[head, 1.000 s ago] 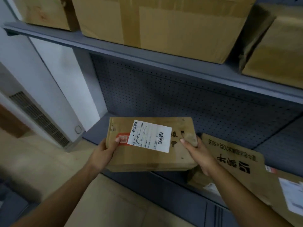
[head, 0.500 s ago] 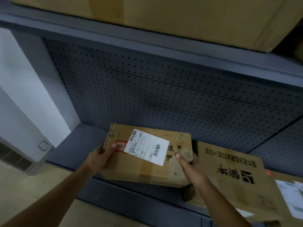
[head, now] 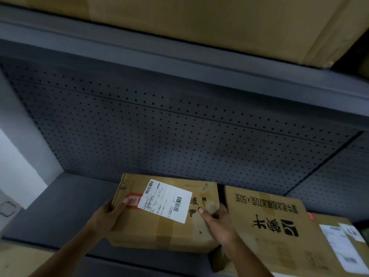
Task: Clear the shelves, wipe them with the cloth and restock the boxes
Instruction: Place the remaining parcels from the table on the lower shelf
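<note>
Both hands on one box. Left hand (head: 108,215) grips the left side of the labelled box (head: 159,234): thumb flat on the top face next to a red stamp (head: 133,201), other fingers curled under the edge and out of sight. Right hand (head: 217,222) grips the right side: thumb tip on the top face near the torn corner, fingers wrapped down the side wall in the narrow gap to the neighbouring box. Neither hand loose, both closed round the cardboard.

Labelled box is brown and taped, with a white shipping label (head: 167,200) stuck skewed on top. It sits over the front of the lower shelf (head: 65,206), near end past the front lip; resting or lifted, cannot tell.

Just beside it on the right, printed box (head: 275,226) with black characters, lying on the same shelf. Further right another box (head: 327,220) with white labels, partly cut off.

Behind, grey pegboard panel (head: 159,126). Above, upper shelf (head: 179,56) with a large carton (head: 199,21) on it. White wall (head: 12,166) at left
</note>
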A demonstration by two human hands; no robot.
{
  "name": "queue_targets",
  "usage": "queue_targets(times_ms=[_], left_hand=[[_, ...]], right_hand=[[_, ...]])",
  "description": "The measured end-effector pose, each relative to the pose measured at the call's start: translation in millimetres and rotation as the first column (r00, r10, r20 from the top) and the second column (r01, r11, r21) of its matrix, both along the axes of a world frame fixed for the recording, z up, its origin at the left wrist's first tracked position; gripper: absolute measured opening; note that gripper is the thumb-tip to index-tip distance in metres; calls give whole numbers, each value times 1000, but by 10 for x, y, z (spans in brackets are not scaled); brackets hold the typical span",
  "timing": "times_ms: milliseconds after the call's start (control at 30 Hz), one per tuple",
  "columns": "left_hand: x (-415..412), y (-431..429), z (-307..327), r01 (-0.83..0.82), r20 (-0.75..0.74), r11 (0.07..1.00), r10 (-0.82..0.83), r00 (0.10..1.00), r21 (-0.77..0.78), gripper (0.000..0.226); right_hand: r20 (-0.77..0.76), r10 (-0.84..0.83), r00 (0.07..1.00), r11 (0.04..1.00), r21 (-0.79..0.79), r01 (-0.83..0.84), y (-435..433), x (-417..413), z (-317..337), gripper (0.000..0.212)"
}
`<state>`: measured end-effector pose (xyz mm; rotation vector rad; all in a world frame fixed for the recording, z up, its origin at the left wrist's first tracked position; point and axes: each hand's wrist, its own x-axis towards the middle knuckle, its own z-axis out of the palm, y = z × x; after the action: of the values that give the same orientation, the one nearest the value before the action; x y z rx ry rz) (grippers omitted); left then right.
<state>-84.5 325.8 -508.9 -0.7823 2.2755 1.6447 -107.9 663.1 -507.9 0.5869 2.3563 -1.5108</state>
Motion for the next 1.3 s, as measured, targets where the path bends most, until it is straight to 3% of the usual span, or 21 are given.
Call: queue_targets(times_ms=[200, 333, 400, 467, 600, 767, 967, 1300], left_hand=[[-149, 14, 54, 115, 40, 988, -112, 993, -103, 118], [-220, 86, 52, 127, 55, 969, -118, 992, -210, 75], [-227, 85, 66, 140, 60, 948, -129, 990, -286, 68], [-184, 67, 122, 172, 38, 891, -173, 984, -420, 66], [-35, 131, 436, 233, 12, 677, -314, 949, -698, 45], [84, 415, 966, 325, 70, 386, -545, 835, -863, 37], [403, 979, 1621, 396, 87, 290, -702, 707, -871, 42], [961, 2116, 2117, 458, -7, 209, -915, 404, -864, 37]], right_hand=[[54, 36, 998, 998, 44, -39, 9, -77, -88, 87], [35, 75, 997, 994, 78, -78, 13, -102, -54, 89], [7, 102, 995, 987, 126, -102, 23, -118, -2, 96], [-21, 159, 987, 971, 183, -152, 11, -111, 74, 90], [-91, 347, 933, 885, 361, -294, -19, -25, 363, 69], [-50, 509, 860, 708, 593, -385, 112, 214, 919, 50], [0, 557, 831, 577, 719, -387, 430, 839, 1617, 51], [-31, 244, 969, 604, 787, -127, 1694, 2306, 2217, 38]])
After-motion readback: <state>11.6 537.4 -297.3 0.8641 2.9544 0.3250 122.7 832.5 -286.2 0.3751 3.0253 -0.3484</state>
